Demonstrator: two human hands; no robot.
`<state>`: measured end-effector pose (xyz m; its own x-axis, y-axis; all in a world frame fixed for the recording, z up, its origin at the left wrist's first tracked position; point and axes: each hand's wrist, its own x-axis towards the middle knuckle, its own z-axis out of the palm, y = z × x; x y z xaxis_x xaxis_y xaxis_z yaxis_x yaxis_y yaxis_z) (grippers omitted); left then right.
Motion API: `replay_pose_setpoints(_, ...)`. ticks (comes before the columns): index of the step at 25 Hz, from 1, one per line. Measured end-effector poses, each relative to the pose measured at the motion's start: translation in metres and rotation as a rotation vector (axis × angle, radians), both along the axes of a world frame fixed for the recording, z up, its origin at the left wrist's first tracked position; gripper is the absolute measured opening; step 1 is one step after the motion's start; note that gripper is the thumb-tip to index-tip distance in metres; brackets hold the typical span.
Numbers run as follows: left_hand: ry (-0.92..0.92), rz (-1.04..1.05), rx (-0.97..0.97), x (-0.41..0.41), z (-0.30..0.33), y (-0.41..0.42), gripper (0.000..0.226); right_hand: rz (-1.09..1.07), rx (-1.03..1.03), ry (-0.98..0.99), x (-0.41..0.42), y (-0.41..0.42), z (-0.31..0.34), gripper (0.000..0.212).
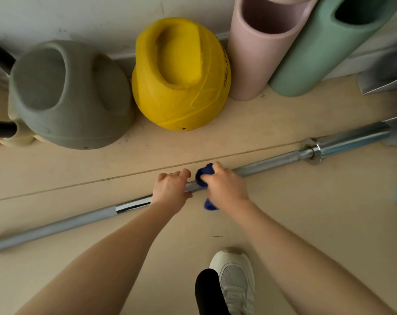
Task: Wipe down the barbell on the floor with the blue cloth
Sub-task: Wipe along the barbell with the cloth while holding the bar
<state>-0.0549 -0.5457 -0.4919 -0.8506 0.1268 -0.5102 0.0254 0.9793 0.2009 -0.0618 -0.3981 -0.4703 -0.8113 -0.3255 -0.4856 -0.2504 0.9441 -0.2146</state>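
Observation:
A long steel barbell lies on the pale floor, running from the lower left up to the right, with a collar near its right end. My left hand grips the bar's middle from above. Just to its right, my right hand is closed around the blue cloth, which is wrapped over the bar. A tail of the cloth hangs out below my right wrist. The part of the bar under both hands is hidden.
Against the wall behind the bar stand a grey kettlebell, a yellow kettlebell, a pink foam roller and a green foam roller. My white shoe is planted on the floor near the bottom edge.

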Motion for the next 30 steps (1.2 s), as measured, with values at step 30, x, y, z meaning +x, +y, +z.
replay_pose_setpoints(30,-0.079,-0.092,-0.063,-0.040,0.002,-0.052,0.023,-0.079,0.018,0.537,-0.018,-0.051,-0.038,0.014)
